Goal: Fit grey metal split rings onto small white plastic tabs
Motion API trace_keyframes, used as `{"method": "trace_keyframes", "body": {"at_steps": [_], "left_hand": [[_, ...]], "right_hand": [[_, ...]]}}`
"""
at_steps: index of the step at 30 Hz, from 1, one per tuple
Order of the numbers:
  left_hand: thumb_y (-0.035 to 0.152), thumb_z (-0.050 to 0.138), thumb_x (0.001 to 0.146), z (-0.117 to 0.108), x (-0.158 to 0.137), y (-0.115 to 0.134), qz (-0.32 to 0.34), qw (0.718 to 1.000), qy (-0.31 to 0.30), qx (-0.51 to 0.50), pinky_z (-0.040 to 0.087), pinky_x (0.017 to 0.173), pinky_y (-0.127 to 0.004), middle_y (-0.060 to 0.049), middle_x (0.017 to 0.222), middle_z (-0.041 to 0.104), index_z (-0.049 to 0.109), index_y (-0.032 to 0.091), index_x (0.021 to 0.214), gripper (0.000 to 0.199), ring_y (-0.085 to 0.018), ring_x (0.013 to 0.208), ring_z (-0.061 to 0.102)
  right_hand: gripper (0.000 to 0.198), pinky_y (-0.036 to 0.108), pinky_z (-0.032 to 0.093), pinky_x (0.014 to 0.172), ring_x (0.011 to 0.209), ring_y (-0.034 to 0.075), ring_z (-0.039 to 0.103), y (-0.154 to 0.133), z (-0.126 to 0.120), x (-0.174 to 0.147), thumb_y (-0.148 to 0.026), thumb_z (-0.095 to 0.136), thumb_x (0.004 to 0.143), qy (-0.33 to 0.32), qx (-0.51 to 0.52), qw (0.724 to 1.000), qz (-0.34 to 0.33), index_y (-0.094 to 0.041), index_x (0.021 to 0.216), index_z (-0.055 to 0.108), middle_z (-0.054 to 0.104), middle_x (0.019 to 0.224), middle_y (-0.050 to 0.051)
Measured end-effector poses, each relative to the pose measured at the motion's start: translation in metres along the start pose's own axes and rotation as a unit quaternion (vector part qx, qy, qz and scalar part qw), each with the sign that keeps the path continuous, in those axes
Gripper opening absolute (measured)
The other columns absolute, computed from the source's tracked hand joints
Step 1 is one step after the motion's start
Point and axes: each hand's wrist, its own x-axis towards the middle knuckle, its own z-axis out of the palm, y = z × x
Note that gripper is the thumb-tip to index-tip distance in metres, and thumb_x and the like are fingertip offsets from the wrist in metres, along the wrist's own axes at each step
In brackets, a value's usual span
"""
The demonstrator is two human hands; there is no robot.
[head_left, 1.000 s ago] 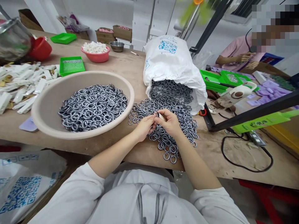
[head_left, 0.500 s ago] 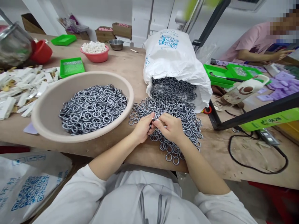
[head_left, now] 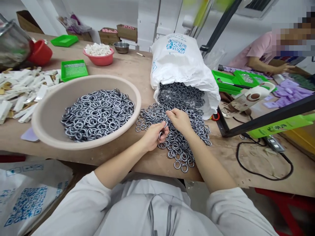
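My left hand (head_left: 154, 135) is closed around dark grey rings (head_left: 160, 134), with one pinched near the thumb tip. Just beyond it to the right, my right hand (head_left: 180, 120) reaches over the loose ring pile (head_left: 183, 157). Its fingers are bent and pressed together, and whatever they hold is hidden. The pile spills from the mouth of a white sack (head_left: 183, 59) lying on its side. Left of my hands, a wide beige basin (head_left: 49, 121) holds a large heap of the same rings.
White strips (head_left: 24, 85) are heaped at the left beside a green tray (head_left: 73, 76). A red bowl (head_left: 98, 60) with white pieces stands behind the basin. On the right are a black metal frame (head_left: 265, 119), a bottle (head_left: 246, 100) and a black cable (head_left: 264, 178). Farther back sits a person (head_left: 258, 57).
My hands, together half a second ago, are now apart. The right one has moved forward over the pile, while the left stays near its place with rings in it. The view has shifted slightly.
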Motion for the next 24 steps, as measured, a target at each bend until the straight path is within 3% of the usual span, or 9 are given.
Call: {"method": "trace_keyframes", "body": {"at_steps": [2,4,7,9,12,15,18,24], "left_hand": [[0.039,0.069,0.079,-0.005,0.003,0.002,0.01,1.0,0.023,-0.009,0.023,0.037,-0.015,-0.001,0.071,0.06,0.063,0.012,0.082,0.028,-0.002,0.043,0.038],[0.03,0.068,0.078,-0.009,0.006,0.004,0.011,0.999,0.031,-0.012,0.022,0.037,-0.014,-0.004,0.08,0.066,0.067,0.011,0.093,0.024,-0.001,0.044,0.04],[0.017,0.064,0.074,-0.013,0.008,0.009,0.01,0.998,0.048,-0.025,0.023,0.037,-0.014,-0.003,0.08,0.067,0.067,0.013,0.102,0.029,-0.002,0.044,0.043],[0.015,0.06,0.072,-0.015,0.008,0.013,0.002,0.996,0.068,-0.053,0.024,0.036,-0.014,-0.001,0.074,0.064,0.066,0.014,0.097,0.026,-0.004,0.044,0.045],[0.025,0.06,0.074,-0.014,0.008,0.016,-0.02,0.991,0.089,-0.095,0.025,0.035,-0.015,0.0,0.07,0.059,0.059,0.014,0.079,0.012,-0.005,0.044,0.046],[0.034,0.068,0.072,-0.012,0.007,0.015,-0.017,0.992,0.097,-0.083,0.021,0.035,-0.014,0.003,0.068,0.055,0.049,0.016,0.069,0.026,-0.003,0.042,0.042],[0.038,0.077,0.066,-0.009,0.006,0.011,0.019,0.994,0.107,-0.018,0.017,0.035,-0.014,0.007,0.063,0.048,0.045,0.017,0.069,0.038,-0.001,0.041,0.036],[0.048,0.075,0.071,-0.006,0.005,0.004,0.072,0.985,0.11,0.113,0.015,0.035,-0.015,0.009,0.056,0.039,0.059,0.017,0.083,0.037,-0.002,0.039,0.028]], "right_hand": [[0.034,0.028,0.039,0.07,0.087,0.021,0.062,-0.015,0.011,0.018,-0.05,0.056,0.09,-0.056,-0.087,0.994,-0.035,-0.023,0.105,0.068,0.068,0.1,0.007],[0.038,0.031,0.043,0.075,0.095,0.025,0.064,-0.03,0.023,0.036,-0.048,0.058,0.088,-0.106,-0.159,0.98,-0.055,-0.025,0.117,0.066,0.066,0.113,0.01],[0.033,0.033,0.044,0.076,0.096,0.027,0.065,-0.04,0.031,0.052,-0.043,0.055,0.09,-0.151,-0.221,0.961,-0.063,-0.022,0.111,0.07,0.066,0.114,0.013],[0.028,0.031,0.043,0.072,0.093,0.026,0.065,-0.035,0.026,0.053,-0.04,0.056,0.089,-0.149,-0.223,0.961,-0.066,-0.02,0.101,0.072,0.068,0.109,0.013],[0.024,0.028,0.036,0.064,0.077,0.02,0.06,-0.013,0.007,0.038,-0.038,0.059,0.085,-0.143,-0.144,0.977,-0.059,-0.018,0.079,0.07,0.068,0.083,0.008],[0.038,0.026,0.029,0.056,0.056,0.013,0.045,0.011,-0.014,0.013,-0.046,0.057,0.084,-0.146,0.05,0.988,-0.023,-0.017,0.06,0.057,0.049,0.055,-0.001],[0.045,0.026,0.027,0.052,0.051,0.01,0.038,0.026,-0.023,-0.01,-0.056,0.061,0.078,-0.149,0.204,0.967,0.017,-0.019,0.056,0.049,0.04,0.05,-0.005],[0.036,0.024,0.03,0.051,0.051,0.01,0.042,0.029,-0.019,-0.032,-0.05,0.073,0.067,-0.068,0.266,0.959,0.068,-0.017,0.065,0.059,0.048,0.053,-0.005]]}}
